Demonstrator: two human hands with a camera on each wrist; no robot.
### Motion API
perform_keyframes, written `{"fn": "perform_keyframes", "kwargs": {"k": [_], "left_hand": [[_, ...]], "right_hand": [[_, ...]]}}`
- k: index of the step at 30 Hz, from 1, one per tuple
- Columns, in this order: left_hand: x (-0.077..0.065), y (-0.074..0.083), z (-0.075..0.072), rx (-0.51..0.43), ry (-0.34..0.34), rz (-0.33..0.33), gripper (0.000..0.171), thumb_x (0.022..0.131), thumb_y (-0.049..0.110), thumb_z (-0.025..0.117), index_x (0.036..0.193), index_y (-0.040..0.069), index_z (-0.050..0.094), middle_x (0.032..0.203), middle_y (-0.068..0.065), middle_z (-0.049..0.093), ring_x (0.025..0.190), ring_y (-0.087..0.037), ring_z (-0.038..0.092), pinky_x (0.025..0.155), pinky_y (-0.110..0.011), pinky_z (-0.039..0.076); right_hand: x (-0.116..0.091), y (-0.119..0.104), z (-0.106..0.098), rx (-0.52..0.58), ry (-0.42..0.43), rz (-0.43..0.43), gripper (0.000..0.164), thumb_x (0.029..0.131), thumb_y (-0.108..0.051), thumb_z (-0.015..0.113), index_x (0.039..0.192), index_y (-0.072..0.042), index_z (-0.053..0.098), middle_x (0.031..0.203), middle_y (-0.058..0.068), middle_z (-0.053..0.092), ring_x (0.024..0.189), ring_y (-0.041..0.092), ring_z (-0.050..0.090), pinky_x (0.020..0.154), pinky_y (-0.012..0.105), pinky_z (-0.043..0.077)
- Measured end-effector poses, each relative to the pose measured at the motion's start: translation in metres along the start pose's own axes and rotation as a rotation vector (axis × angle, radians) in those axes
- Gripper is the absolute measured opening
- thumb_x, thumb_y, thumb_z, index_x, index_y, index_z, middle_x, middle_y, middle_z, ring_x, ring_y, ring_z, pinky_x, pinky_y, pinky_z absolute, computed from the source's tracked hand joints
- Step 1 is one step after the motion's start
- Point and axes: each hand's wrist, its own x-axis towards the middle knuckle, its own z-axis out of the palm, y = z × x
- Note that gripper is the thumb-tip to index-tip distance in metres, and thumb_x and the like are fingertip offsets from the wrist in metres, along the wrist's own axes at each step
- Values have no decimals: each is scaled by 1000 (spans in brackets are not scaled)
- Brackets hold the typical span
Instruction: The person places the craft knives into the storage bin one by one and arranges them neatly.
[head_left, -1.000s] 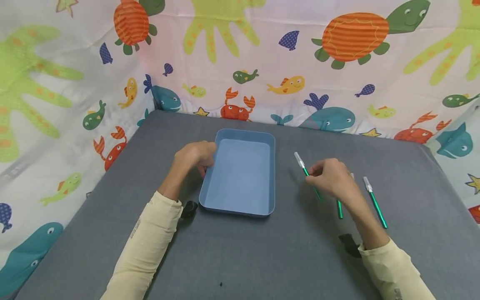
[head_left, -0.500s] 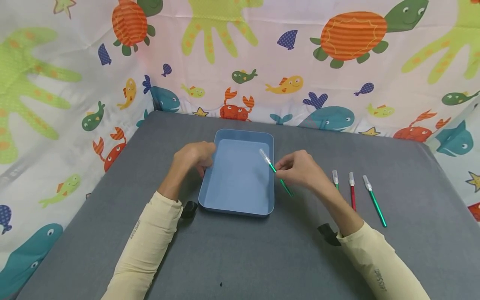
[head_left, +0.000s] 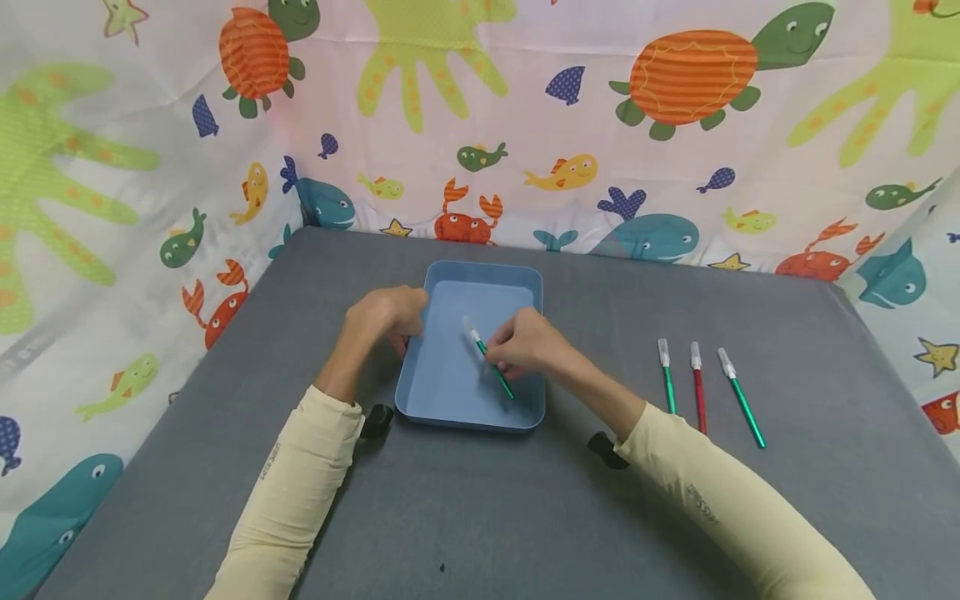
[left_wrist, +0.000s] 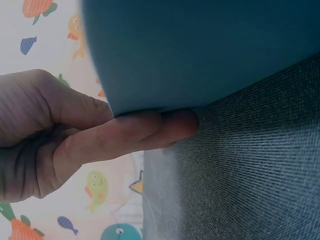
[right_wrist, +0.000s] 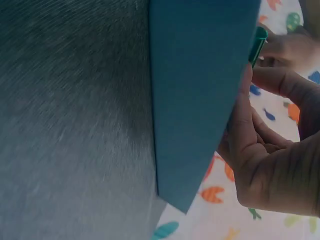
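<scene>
In the head view a shallow blue tray lies on the grey table. My left hand holds its left side; in the left wrist view the thumb and fingers pinch the wall's edge. My right hand is over the tray's right half and pinches a green metallic craft knife with a clear cap. The knife slants, its cap toward the far left, over the tray floor. In the right wrist view the knife's green end shows beyond the tray wall, which hides the rest.
To the right lie a green capped knife, a red one and another green one, side by side. A fabric wall printed with sea animals rises behind and to the left of the table.
My right hand has carried the green craft knife leftward from the table to over the tray, uncovering the knives on the right. The left hand stays on the tray's side.
</scene>
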Motion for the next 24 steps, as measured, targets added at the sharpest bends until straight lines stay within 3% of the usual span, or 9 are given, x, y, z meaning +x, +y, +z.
{"fn": "perform_keyframes", "kwargs": {"k": [10,20,24], "left_hand": [[0,-3,-1,11,-19,-8,32,101,6,60,132,-1,56,101,-13,76,76,-17,77,92,-37,56],[1,-3,-1,3,-39,5,34,103,7,57,136,-2,52,104,-14,74,76,-17,77,92,-36,56],[1,-3,0,20,-39,31,30,100,5,59,129,-2,57,100,-13,76,77,-16,75,87,-34,57]], "right_hand": [[24,-11,44,91,-31,24,10,89,-6,76,95,2,78,75,9,73,64,13,70,69,32,63],[34,-26,65,201,-100,39,7,91,-3,73,86,2,73,71,12,72,63,19,76,70,35,64],[35,-29,71,239,-133,25,9,92,0,69,84,4,70,66,12,71,56,17,73,69,36,64]]}}
